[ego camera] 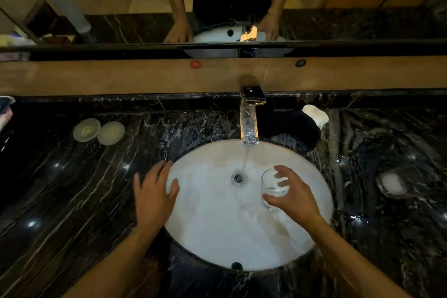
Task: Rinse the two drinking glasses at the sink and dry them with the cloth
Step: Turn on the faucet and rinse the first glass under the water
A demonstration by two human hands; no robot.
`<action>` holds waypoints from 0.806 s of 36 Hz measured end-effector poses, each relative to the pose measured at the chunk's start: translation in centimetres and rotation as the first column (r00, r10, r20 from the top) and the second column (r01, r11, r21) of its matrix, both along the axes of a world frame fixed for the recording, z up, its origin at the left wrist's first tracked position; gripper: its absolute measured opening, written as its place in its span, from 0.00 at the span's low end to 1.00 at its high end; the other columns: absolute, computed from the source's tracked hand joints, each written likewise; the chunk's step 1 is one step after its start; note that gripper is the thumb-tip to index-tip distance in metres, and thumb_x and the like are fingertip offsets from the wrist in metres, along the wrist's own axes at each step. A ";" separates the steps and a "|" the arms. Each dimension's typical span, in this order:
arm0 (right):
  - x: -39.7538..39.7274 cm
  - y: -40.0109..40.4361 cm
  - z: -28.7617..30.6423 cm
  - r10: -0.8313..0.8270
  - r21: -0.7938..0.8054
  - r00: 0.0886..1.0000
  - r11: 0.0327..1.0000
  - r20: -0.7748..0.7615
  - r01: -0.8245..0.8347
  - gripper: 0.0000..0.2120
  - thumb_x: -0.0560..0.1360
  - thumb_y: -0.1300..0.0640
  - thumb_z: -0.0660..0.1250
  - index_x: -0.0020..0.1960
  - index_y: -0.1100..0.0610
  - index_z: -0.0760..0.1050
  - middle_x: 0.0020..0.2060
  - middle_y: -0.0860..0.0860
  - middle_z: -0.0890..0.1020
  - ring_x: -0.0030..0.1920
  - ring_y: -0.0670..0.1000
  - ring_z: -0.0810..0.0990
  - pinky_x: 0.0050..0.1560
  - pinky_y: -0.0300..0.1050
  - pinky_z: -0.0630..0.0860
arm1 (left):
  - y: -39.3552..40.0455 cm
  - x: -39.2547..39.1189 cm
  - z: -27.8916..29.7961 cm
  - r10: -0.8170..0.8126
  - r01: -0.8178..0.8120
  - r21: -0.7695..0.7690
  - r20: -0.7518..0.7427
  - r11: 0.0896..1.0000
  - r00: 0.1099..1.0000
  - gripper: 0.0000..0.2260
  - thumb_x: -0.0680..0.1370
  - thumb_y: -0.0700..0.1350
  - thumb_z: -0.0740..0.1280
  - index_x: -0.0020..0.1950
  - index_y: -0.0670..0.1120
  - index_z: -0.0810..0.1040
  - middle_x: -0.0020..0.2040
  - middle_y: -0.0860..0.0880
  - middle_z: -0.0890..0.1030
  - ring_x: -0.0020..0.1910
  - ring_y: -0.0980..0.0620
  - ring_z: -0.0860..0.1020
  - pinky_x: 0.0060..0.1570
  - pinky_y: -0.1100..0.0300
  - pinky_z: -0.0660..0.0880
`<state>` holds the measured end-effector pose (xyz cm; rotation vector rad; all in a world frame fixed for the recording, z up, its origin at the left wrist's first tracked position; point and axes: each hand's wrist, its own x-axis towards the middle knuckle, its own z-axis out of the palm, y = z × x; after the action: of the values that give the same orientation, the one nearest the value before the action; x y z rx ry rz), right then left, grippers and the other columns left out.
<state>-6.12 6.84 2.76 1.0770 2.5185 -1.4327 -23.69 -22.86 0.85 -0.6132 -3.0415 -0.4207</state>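
Note:
A clear drinking glass [272, 185] is held inside the white sink basin [217, 230], just right of the drain [237, 178]. My right hand [294, 195] grips it, thumb below and fingers curled over its rim. Water runs from the chrome tap [249, 126] down to the drain, left of the glass. My left hand [153, 192] rests open, fingers spread, on the basin's left rim. A dark cloth [296, 129] lies on the counter behind and right of the tap. A blurred, clear round object [391, 184], perhaps the other glass, stands on the counter at the right.
The counter is black marble [72, 189], wet around the tap. Two white round discs [99, 130] lie at the back left. A white object [315, 116] sits by the cloth. A wooden ledge [121, 77] and a mirror run behind.

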 end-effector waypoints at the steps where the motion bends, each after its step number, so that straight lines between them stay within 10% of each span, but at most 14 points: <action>1: 0.3 0.1 0.0 -0.014 0.017 0.999 1.000 -0.029 0.015 0.38 0.61 0.50 0.82 0.66 0.41 0.70 0.55 0.40 0.78 0.52 0.42 0.78 0.45 0.35 0.72 | 1.4 -0.3 1.0 -0.074 0.076 0.061 -0.026 0.995 0.997 0.21 0.79 0.50 0.67 0.72 0.47 0.73 0.68 0.46 0.78 0.66 0.47 0.76 0.74 0.35 0.55; 8: 2.1 0.1 1.0 -0.085 0.049 0.979 0.994 -0.186 0.095 0.38 0.62 0.53 0.83 0.65 0.39 0.69 0.58 0.37 0.77 0.55 0.45 0.78 0.51 0.44 0.76 | 13.1 -2.3 8.6 -0.436 0.550 0.293 -0.375 0.782 0.818 0.20 0.79 0.48 0.69 0.70 0.45 0.76 0.68 0.47 0.78 0.65 0.51 0.77 0.71 0.50 0.66; 29: 5.2 0.5 1.6 -0.216 -0.023 0.954 0.976 -0.210 0.216 0.38 0.61 0.54 0.83 0.65 0.38 0.68 0.57 0.34 0.77 0.57 0.43 0.77 0.54 0.39 0.73 | 19.4 -1.9 11.6 -0.459 0.598 0.158 -0.500 0.786 0.735 0.18 0.69 0.33 0.79 0.57 0.45 0.86 0.56 0.48 0.85 0.55 0.49 0.84 0.44 0.56 0.84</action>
<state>-0.90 7.33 4.34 1.3007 2.6076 -1.6853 -25.61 -3.44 12.42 -1.3560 -2.2572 -0.6462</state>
